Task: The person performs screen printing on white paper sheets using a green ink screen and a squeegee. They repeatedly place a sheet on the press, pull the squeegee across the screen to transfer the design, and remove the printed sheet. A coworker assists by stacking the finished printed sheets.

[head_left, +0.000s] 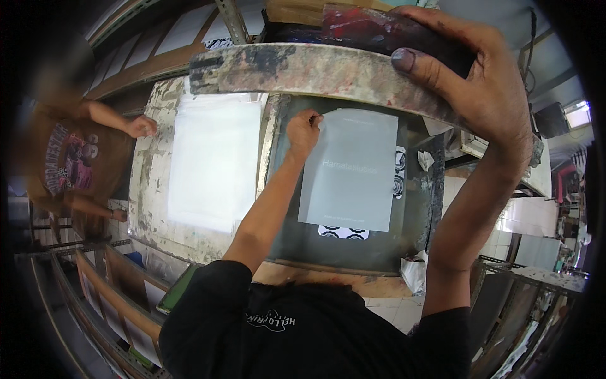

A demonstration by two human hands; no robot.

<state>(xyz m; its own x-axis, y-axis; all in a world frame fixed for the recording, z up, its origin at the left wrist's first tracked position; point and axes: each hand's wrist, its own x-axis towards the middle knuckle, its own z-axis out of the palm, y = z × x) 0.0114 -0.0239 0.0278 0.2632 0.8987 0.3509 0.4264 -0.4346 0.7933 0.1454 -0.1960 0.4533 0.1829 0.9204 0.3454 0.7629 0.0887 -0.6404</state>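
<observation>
My right hand (486, 76) is raised at the upper right, wrapped round a long stained bar (290, 68) that looks like the edge of a screen-printing frame. Its thumb presses the near face; the fingers reach over a dark, red-smeared part (372, 25) behind. Below the bar, a grey sheet (350, 170) with pale lettering lies on a dark printing bed (284, 240). My left hand (304, 129) pinches the sheet's upper left edge. Black-and-white patterned pieces (344, 232) stick out from beneath the sheet. What lies behind the raised bar is largely hidden.
Left of the bed, a stack of white paper (214, 164) rests on a paint-flecked board (148, 189). Another person's hand (142, 126) hovers near that board's left side. Crumpled white scraps (425, 161) lie at the bed's right. Slotted wooden racks (117, 287) stand at lower left.
</observation>
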